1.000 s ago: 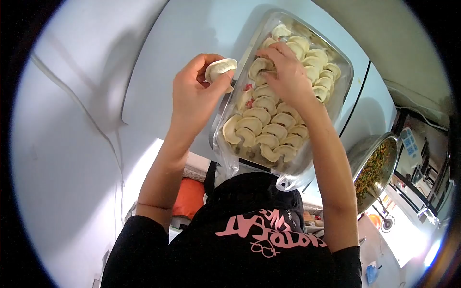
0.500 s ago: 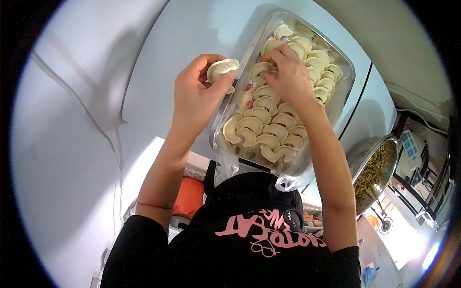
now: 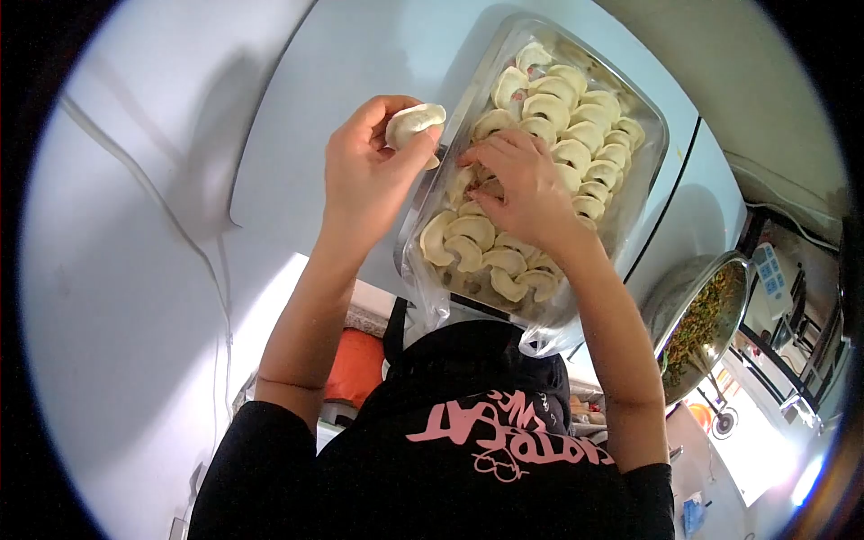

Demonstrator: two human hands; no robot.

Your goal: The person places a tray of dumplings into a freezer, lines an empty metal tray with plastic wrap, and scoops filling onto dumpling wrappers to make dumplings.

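My left hand (image 3: 369, 171) is raised beside the tray's left edge, its fingers closed on a pale folded dumpling (image 3: 414, 122). A bit of dough shows under the thumb, perhaps a second dumpling. Over the left part of the tray, my right hand (image 3: 517, 184) reaches down with thumb and fingers apart around a dumpling (image 3: 489, 177) that they partly cover. Rows of raw dumplings (image 3: 545, 110) fill much of the metal tray (image 3: 663, 135), which is lined with clear plastic.
The tray lies on a light-blue tabletop (image 3: 360, 54), with loose plastic film (image 3: 546, 339) hanging over its near edge. To the right stands a steel bowl (image 3: 668, 286) of chopped green and orange filling (image 3: 706, 319). A white cable (image 3: 157, 202) runs down the left side.
My right hand has moved toward me, from the dumpling near the tray's upper left to one lower down. The left hand stays nearly still with its dumpling.
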